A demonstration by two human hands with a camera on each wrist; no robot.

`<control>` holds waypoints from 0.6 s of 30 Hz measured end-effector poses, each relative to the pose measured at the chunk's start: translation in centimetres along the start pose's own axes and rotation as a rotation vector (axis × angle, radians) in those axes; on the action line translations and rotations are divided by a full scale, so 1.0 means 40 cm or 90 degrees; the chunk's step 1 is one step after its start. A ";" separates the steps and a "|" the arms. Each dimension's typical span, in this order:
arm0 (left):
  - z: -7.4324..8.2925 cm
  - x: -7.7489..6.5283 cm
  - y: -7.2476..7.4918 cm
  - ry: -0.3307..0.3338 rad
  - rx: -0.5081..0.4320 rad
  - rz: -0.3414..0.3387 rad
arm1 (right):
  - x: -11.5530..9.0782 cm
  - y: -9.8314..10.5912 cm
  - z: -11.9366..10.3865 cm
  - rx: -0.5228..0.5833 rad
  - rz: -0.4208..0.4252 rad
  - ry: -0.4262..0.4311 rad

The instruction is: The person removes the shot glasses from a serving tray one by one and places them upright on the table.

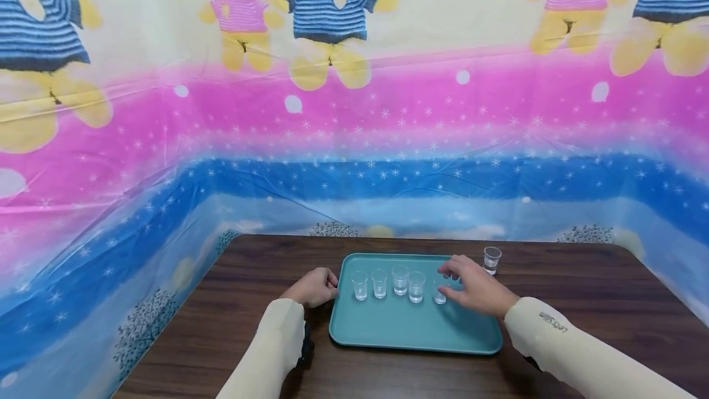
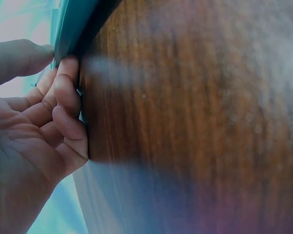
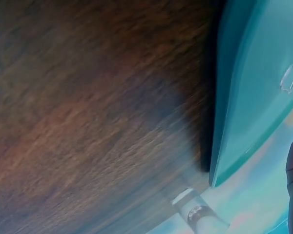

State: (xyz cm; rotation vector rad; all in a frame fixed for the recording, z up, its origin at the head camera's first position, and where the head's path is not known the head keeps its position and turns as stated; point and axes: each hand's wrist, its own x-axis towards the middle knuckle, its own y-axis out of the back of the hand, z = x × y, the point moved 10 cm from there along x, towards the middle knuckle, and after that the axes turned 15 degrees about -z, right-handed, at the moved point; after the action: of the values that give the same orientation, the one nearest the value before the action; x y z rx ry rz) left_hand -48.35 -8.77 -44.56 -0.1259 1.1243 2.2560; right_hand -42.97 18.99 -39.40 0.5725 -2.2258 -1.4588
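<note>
A teal tray (image 1: 410, 334) lies on the table with several small clear shot glasses standing upright in a rough row, among them a glass (image 1: 360, 286) at the left end. My left hand (image 1: 316, 287) grips the tray's left edge. In the left wrist view, its thumb (image 2: 24, 58) lies at the rim and the other fingers curl against the side. Over the right part of the tray, my right hand (image 1: 476, 285) has thumb and fingers spread beside the rightmost glass (image 1: 440, 294), partly covering it. Whether they touch it is hard to tell.
Another shot glass (image 1: 491, 260) stands on the dark wooden table (image 1: 232, 325), beyond the tray's far right corner. Behind the table hangs a printed cloth (image 1: 388, 177) with teddy bears, which also runs along the sides.
</note>
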 end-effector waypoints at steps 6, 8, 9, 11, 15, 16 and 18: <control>0.004 -0.003 -0.002 0.000 -0.002 -0.007 | -0.001 0.002 -0.013 -0.033 0.003 0.007; 0.005 -0.005 -0.001 -0.001 0.004 -0.006 | -0.004 0.009 -0.017 -0.041 0.008 0.008; 0.007 -0.006 0.001 0.000 0.008 -0.005 | -0.007 0.014 -0.017 -0.044 0.015 0.009; 0.009 -0.007 0.003 -0.001 0.015 -0.001 | -0.013 0.030 -0.016 -0.049 0.033 0.010; 0.013 -0.008 0.005 -0.006 0.021 0.002 | -0.030 0.066 0.003 -0.051 0.071 0.002; 0.014 -0.007 0.005 -0.008 0.021 0.002 | -0.035 0.073 0.013 -0.051 0.077 -0.004; 0.014 -0.006 0.004 -0.010 0.023 0.002 | -0.044 0.084 0.038 -0.046 0.088 -0.019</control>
State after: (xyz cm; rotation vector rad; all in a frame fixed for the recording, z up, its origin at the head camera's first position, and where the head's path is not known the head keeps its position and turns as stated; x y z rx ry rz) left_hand -48.16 -8.55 -44.01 -0.0928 1.1570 2.2346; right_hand -42.70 22.32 -37.06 0.3690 -2.1781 -1.4786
